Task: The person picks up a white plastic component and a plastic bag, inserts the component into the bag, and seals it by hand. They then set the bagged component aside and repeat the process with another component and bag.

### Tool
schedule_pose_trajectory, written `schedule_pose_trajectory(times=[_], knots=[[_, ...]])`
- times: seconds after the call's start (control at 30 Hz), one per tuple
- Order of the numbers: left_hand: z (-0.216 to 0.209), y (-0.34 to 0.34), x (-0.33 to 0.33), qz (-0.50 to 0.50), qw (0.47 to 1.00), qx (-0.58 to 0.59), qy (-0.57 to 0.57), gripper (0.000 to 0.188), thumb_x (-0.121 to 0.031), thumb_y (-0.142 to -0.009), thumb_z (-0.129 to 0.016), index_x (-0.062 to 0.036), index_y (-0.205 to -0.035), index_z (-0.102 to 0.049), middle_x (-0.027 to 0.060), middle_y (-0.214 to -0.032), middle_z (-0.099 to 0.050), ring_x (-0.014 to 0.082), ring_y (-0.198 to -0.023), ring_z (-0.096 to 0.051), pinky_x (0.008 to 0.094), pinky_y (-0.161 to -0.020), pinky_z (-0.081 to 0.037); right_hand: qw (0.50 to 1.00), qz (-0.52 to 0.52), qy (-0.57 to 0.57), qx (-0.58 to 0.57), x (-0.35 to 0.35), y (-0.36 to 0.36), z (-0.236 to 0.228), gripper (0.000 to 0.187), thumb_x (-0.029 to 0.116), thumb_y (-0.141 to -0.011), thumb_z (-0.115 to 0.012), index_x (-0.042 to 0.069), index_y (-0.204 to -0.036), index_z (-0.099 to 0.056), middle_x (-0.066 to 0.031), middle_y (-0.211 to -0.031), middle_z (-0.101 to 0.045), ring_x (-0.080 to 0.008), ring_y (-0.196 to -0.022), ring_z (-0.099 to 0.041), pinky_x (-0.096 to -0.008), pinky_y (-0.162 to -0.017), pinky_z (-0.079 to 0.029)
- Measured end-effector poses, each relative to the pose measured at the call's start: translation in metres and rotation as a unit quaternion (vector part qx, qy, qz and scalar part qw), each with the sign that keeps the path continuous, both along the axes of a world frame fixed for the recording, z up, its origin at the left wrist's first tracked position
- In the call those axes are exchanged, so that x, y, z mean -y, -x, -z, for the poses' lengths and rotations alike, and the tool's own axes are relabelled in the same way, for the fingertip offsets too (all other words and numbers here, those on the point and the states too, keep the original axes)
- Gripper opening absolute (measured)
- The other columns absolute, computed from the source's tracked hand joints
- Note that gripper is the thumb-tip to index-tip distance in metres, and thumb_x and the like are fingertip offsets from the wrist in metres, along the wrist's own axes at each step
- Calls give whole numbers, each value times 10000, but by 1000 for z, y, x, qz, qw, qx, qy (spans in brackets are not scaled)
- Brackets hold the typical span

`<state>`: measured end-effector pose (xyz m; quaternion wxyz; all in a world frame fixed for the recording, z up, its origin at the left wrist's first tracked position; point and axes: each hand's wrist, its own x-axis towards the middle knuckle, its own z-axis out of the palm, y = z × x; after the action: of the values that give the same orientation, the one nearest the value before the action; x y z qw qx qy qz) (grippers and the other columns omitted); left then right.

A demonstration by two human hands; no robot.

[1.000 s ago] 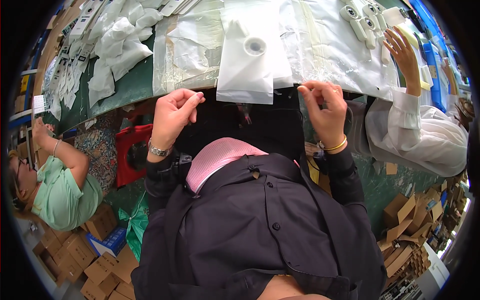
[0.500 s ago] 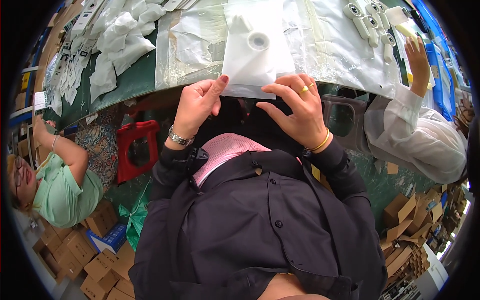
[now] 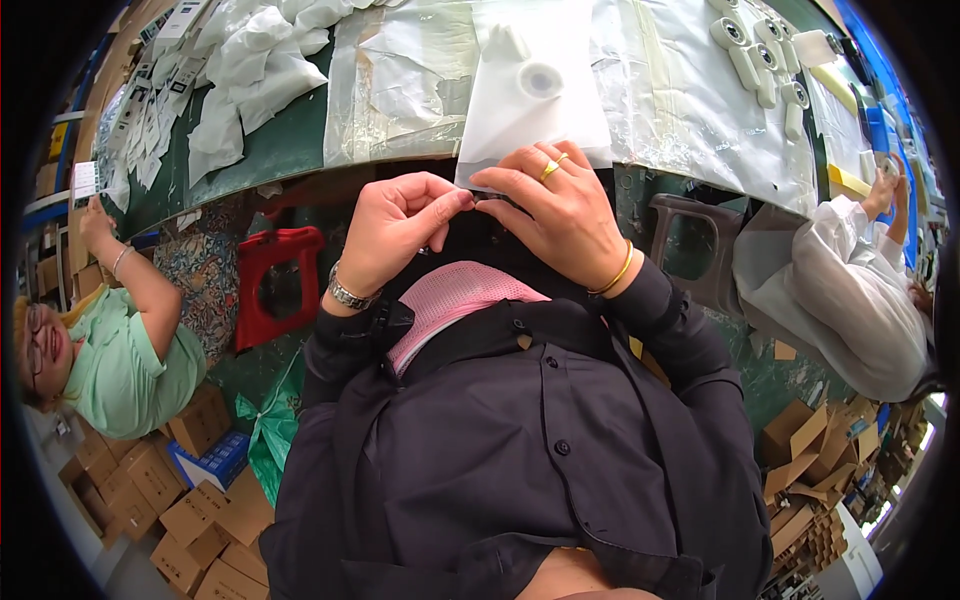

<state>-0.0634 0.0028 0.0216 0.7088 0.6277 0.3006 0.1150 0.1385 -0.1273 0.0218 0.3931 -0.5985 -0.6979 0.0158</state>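
Observation:
A frosted white plastic bag (image 3: pixel 545 125) lies on the table's near edge, its lower flap hanging over toward me. Inside it shows a white device with a round lens-like end (image 3: pixel 540 80). At the bag's near left corner my two hands meet. My left hand (image 3: pixel 405 225) is closed, thumb and forefinger pinched just below that corner; whatever is between them is too small to make out. Bent over the bag's near edge, my right hand (image 3: pixel 565 215) has its forefinger and thumb tips around the same corner, and a ring shows on one finger.
Several white devices (image 3: pixel 765 60) stand at the table's right. White bags (image 3: pixel 245 70) and small boxes (image 3: pixel 180 25) pile up at the left. A red stool (image 3: pixel 275 285) and a grey stool (image 3: pixel 695 245) flank me. Co-workers sit left (image 3: pixel 140 350) and right (image 3: pixel 830 300). Cartons (image 3: pixel 200 530) lie on the floor.
My right hand has moved left along the bag's edge to its left corner, beside my left fingertips. My left thumb has come down into a pinch. The right co-worker's raised hand has lowered.

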Motion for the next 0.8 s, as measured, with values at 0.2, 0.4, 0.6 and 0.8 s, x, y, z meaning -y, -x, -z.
schedule_pose_trajectory(times=[0.2,0.4,0.6,0.8], knots=[[-5,-1,-1,21,1000,8,12,200,-177,-1055,-706,15,-1012,-745,-28,-723,-659,11,-560,-526,177,-494,-318,999,-28,-7,-19,11,-7,0,165,94,-863,-813,91,-1017,-753,-31,-967,-722,-211,-843,-664,-354,-791,-477],[5,-27,-7,-92,992,-41,-76,228,-189,-1044,-725,13,-938,-719,-51,-687,-608,2,-548,-480,192,-490,-298,998,-14,-3,-59,24,-10,0,168,58,-858,-819,62,-1009,-746,-44,-915,-746,-225,-811,-685,-348,-786,-487],[16,-36,-8,-79,997,14,9,232,-193,-1036,-736,11,-926,-722,-66,-705,-579,-1,-548,-407,198,-496,-265,996,25,6,-90,42,-21,-2,166,-8,-866,-805,29,-1016,-742,-80,-900,-744,-226,-820,-702,-338,-805,-520],[14,-29,-11,-69,997,1,29,231,-191,-1032,-741,9,-916,-728,-76,-698,-577,1,-542,-401,197,-497,-263,949,97,40,-296,77,-36,11,112,-8,-921,-777,-9,-1025,-736,-105,-896,-740,-205,-851,-702,-309,-812,-530]])
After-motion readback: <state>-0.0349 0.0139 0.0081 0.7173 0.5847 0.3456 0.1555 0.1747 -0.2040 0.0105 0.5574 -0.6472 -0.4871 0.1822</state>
